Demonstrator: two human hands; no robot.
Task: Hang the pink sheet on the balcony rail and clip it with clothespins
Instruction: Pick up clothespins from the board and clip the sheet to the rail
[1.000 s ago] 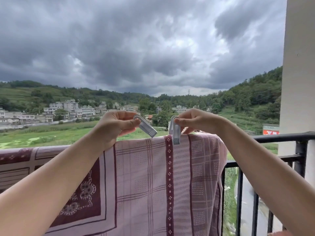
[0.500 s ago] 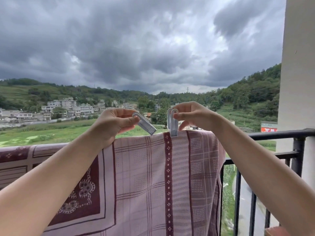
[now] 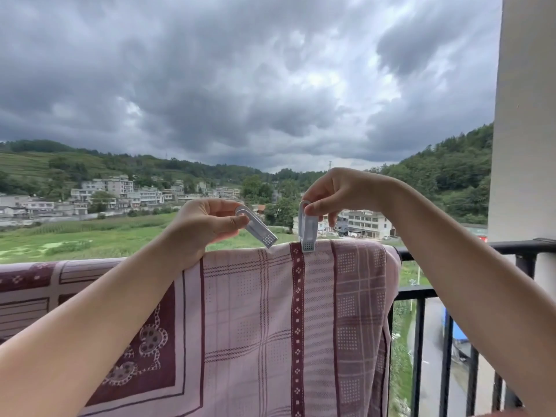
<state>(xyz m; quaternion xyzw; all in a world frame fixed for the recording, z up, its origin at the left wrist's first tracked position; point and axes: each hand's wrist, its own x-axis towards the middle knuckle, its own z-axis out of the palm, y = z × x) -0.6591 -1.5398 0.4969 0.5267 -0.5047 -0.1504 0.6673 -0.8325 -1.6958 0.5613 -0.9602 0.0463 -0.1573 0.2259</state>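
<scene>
Both hands are rising: right hand [image 3: 346, 191] is pinching a clip [image 3: 307, 228] on the sheet [image 3: 270, 311] at 12 o'clock, securing it; left hand [image 3: 201, 224] is pinching a spare [image 3: 257, 227].

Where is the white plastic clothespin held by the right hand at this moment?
In the head view, right of centre, the white plastic clothespin hangs upright from the right hand, its tip at the top edge of the pink patterned sheet on the black balcony rail.

matt woven cloth sheet [image 3: 270, 326], smooth plastic clothespins [image 3: 307, 228], black rail [image 3: 517, 244], probably painted metal
</scene>
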